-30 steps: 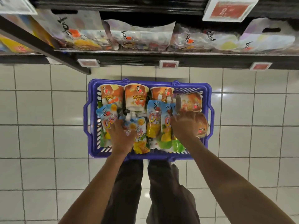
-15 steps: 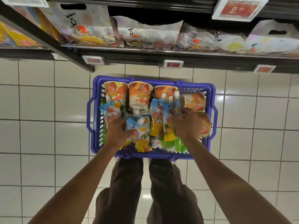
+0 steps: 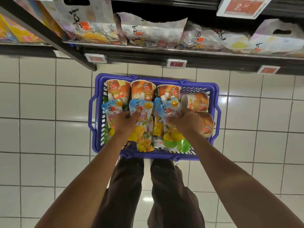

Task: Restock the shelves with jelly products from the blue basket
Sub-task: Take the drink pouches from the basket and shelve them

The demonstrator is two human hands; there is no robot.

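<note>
I stood over the blue basket [image 3: 93,127], which sat on the white tiled floor [image 3: 37,132] in the middle of the frame, just below the dark shelf edge [image 3: 213,62] and right in front of my brown trousers [image 3: 172,186]. My left hand [image 3: 125,122] reached into the basket's left half and gripped the middle pouch [image 3: 143,130], thumb laid across its blue top and fingers curled at its left edge, partly covering the left pouch [image 3: 111,111] beside it. My right hand [image 3: 187,123] was curled round the right-hand pouches [image 3: 170,106], two overlapping ones with white spouts, fingertips pressed into their printed fronts. All the pouches lay flat with blue tops toward the shelf and yellow and green fruit prints toward me. Along the basket's far edge stood three orange cups [image 3: 142,89] in a row, touching one another. Two more tipped cups [image 3: 197,102] lay on their sides against the right wall, one above the other in the frame, the lower partly hidden by my right wrist. On the shelf across the top lay pale handled bags [image 3: 153,30], with small red price tags [image 3: 176,63] on its front edge and a larger tag [image 3: 240,6] at upper right.
</note>
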